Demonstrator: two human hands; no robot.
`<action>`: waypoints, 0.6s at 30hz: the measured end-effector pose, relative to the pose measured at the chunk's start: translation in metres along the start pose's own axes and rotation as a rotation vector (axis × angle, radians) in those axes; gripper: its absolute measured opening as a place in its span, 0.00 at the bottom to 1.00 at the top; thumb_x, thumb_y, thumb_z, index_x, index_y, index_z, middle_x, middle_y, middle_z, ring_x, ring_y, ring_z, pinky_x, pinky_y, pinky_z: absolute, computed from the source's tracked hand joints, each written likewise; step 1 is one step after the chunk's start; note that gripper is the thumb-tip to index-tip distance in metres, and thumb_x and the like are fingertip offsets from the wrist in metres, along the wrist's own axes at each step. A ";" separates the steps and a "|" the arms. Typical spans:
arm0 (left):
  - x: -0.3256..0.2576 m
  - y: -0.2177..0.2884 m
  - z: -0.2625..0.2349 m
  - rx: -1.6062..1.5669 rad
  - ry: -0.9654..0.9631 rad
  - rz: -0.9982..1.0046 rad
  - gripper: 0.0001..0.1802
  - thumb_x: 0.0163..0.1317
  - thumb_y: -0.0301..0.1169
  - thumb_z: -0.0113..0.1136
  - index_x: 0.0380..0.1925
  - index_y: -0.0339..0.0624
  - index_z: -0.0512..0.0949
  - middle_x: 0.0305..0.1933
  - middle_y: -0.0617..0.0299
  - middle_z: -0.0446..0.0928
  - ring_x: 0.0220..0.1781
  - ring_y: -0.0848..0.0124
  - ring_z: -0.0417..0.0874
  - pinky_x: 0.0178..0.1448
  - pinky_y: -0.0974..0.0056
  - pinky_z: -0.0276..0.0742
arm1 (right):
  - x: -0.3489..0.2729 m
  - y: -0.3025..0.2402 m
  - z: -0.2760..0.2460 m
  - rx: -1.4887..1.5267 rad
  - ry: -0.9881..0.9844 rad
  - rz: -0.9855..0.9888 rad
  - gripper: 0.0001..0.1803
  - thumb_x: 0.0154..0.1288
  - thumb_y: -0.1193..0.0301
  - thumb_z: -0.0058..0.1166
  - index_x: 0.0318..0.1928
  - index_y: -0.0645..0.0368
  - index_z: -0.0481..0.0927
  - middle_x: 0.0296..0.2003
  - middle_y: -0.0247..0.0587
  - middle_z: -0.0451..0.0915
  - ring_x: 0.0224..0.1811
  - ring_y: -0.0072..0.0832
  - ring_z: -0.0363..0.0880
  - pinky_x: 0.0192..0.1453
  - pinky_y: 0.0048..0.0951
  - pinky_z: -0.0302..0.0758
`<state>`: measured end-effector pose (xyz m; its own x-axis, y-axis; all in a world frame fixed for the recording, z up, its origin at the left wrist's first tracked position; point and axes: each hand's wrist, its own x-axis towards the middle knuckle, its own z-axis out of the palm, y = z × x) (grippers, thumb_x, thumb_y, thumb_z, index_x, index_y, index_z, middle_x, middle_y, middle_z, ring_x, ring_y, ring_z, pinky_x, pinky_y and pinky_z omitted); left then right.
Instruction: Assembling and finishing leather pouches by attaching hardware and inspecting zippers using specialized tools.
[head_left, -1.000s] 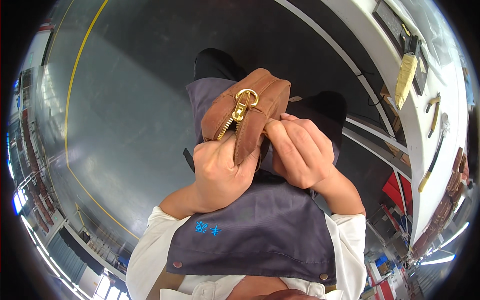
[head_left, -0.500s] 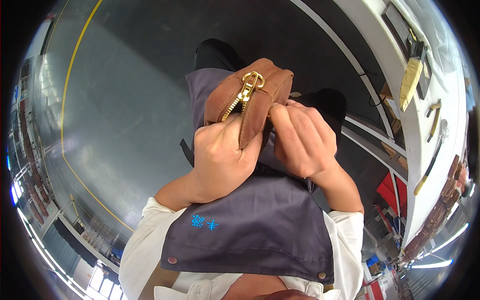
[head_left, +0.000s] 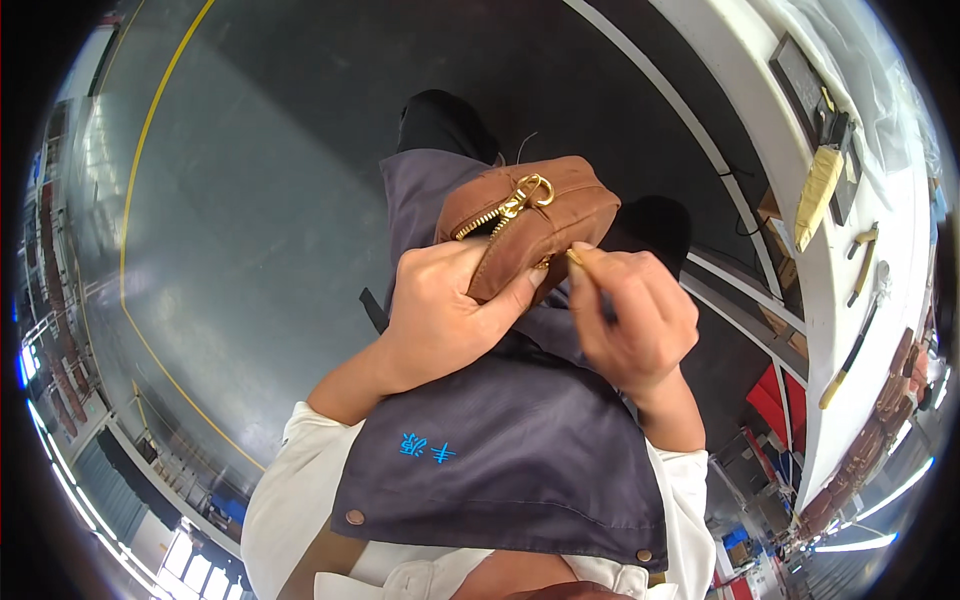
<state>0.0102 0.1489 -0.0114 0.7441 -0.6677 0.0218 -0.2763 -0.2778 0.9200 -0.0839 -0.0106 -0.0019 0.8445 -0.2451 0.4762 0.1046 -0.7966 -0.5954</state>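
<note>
A small brown leather pouch (head_left: 572, 208) is held up over my lap, its gold zipper (head_left: 514, 204) partly undone. My left hand (head_left: 438, 312) grips it from the near left side, fingers reaching into the zipper gap and thumb pressing the outside. At the pouch's right side, my right hand (head_left: 642, 312) is closed, thumb and forefinger together on a tiny yellowish piece (head_left: 574, 257) whose kind I cannot make out. Close by, a bit of gold metal shows next to my left thumb. A loose thread (head_left: 524, 146) sticks up behind the pouch.
A dark apron (head_left: 500, 440) covers my chest and lap. To the right runs a white worktable (head_left: 790, 140) with a hammer (head_left: 864, 262), a yellow-wrapped tool (head_left: 820, 198) and a long-handled tool (head_left: 852, 350). Boxes (head_left: 780, 255) stand beneath it. Yellow lines mark the grey floor (head_left: 260, 200).
The pouch has shifted right and towards me, and tilted so more of its right side shows. My right hand has drawn slightly away from the leather, its fingertips now on the small yellowish piece.
</note>
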 end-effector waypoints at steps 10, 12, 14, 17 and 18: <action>0.001 0.000 0.001 0.191 0.090 0.163 0.06 0.53 0.23 0.74 0.29 0.36 0.85 0.22 0.57 0.82 0.21 0.63 0.83 0.26 0.63 0.74 | -0.006 0.001 0.009 -0.177 0.045 -0.200 0.12 0.52 0.82 0.68 0.38 0.70 0.84 0.26 0.41 0.79 0.25 0.30 0.81 0.33 0.26 0.82; 0.001 0.000 0.001 0.223 0.087 0.178 0.06 0.52 0.24 0.74 0.28 0.36 0.85 0.22 0.56 0.81 0.21 0.62 0.82 0.26 0.62 0.74 | -0.007 0.002 0.010 -0.192 0.048 -0.207 0.11 0.53 0.81 0.67 0.38 0.70 0.84 0.26 0.41 0.79 0.25 0.30 0.81 0.34 0.27 0.83; 0.001 0.000 0.001 0.227 0.103 0.193 0.07 0.51 0.25 0.75 0.27 0.37 0.84 0.21 0.56 0.81 0.20 0.61 0.82 0.26 0.62 0.73 | -0.008 0.000 0.009 -0.209 0.050 -0.216 0.11 0.53 0.79 0.67 0.38 0.70 0.84 0.26 0.41 0.79 0.26 0.31 0.81 0.35 0.27 0.84; 0.000 0.000 0.001 0.260 0.117 0.223 0.07 0.50 0.25 0.75 0.26 0.37 0.84 0.21 0.56 0.81 0.20 0.61 0.82 0.26 0.62 0.73 | -0.008 -0.004 0.006 -0.215 0.007 -0.203 0.12 0.51 0.83 0.72 0.38 0.69 0.84 0.27 0.42 0.81 0.25 0.31 0.82 0.34 0.27 0.85; 0.000 0.001 0.001 0.259 0.117 0.222 0.07 0.50 0.25 0.75 0.26 0.37 0.84 0.21 0.56 0.81 0.20 0.61 0.82 0.26 0.62 0.73 | -0.008 -0.004 0.006 -0.231 -0.001 -0.216 0.12 0.51 0.83 0.72 0.38 0.69 0.84 0.27 0.42 0.81 0.26 0.31 0.82 0.35 0.27 0.85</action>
<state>0.0096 0.1484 -0.0111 0.7088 -0.6522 0.2687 -0.5731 -0.3103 0.7585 -0.0883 -0.0024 -0.0073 0.8164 -0.0561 0.5748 0.1596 -0.9346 -0.3178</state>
